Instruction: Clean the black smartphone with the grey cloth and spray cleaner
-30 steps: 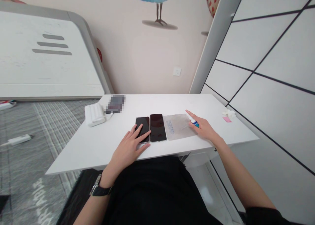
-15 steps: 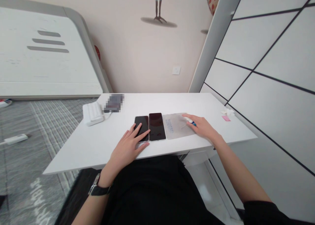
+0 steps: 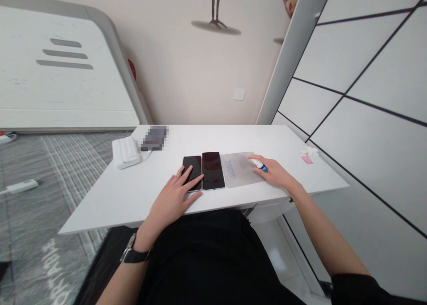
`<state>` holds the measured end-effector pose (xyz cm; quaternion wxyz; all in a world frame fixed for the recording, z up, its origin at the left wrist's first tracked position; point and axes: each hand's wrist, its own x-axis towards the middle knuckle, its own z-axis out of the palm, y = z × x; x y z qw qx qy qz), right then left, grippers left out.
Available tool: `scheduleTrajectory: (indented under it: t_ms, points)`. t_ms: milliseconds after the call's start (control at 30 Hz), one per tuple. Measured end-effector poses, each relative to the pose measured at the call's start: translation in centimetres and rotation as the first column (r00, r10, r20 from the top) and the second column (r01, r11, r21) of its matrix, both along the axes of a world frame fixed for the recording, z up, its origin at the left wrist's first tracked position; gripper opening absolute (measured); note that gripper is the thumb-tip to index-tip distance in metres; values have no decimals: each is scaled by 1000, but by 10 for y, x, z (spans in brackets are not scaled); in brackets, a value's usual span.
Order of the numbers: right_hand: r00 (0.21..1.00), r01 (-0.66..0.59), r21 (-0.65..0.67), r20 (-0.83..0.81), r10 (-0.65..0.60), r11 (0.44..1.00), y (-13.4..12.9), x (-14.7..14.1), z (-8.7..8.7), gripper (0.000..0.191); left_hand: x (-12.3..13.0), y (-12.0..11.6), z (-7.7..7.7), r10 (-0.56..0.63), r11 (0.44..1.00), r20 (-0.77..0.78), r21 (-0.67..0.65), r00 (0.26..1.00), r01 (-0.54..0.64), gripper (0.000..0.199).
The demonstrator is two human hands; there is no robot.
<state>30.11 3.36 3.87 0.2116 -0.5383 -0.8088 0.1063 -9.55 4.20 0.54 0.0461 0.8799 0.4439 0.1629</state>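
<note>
My left hand [image 3: 171, 196] lies with its fingers spread over the lower part of a dark-screened phone [image 3: 193, 163]. Right beside that phone, a second, larger dark phone [image 3: 213, 171] lies face up, near my left index fingertip. A translucent plastic bag [image 3: 238, 171] with blue printing rests flat to the right of the phones. Over the bag's right side, my right hand [image 3: 275, 173] is closed around a small white tube with a blue part [image 3: 258, 163]. Part of the tube is hidden by the hand, and its exact kind does not show.
On the white table [image 3: 120, 202], a white charger-like block [image 3: 126, 152] with a cable sits at the left, near a blurred-out dark object [image 3: 155, 138]. A pink slip [image 3: 307, 160] and crumpled white tissue [image 3: 310, 151] lie by the right edge, close to the white panelled doors [image 3: 376, 91].
My right hand has turned slightly, so more of the white and blue tube shows. My left hand stays on the smaller phone. The whole view has shifted a little.
</note>
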Motion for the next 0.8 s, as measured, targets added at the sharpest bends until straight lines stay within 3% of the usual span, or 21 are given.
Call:
scheduleTrajectory:
  t_ms: [233, 400, 500, 600, 667, 800]
  points:
    - [999, 18, -6, -34, -18, 1000, -3, 0, -3, 41, 0, 0, 0, -5, 1000, 18, -1, 1000, 5, 57]
    - [974, 180, 97, -159, -163, 979, 21, 34, -6, 66, 0, 0, -2, -5, 1000, 27, -6, 1000, 5, 55]
    - [910, 339, 169, -309, -277, 925, 50, 72, -9, 71, 0, 0, -2, -12, 1000, 31, -9, 999, 12, 53]
    - [829, 490, 204, -409, -381, 847, 73, 107, -17, 50, 0, -1, -1, 1, 1000, 11, -22, 1000, -1, 54]
    - [779, 560, 196, -454, -431, 805, 81, 125, -27, 41, 0, -2, 0, 26, 999, -7, -28, 1000, -26, 55]
    - [703, 635, 143, -513, -492, 759, 87, 141, -45, 42, 1, -5, 3, 63, 998, -20, -23, 998, -63, 57]
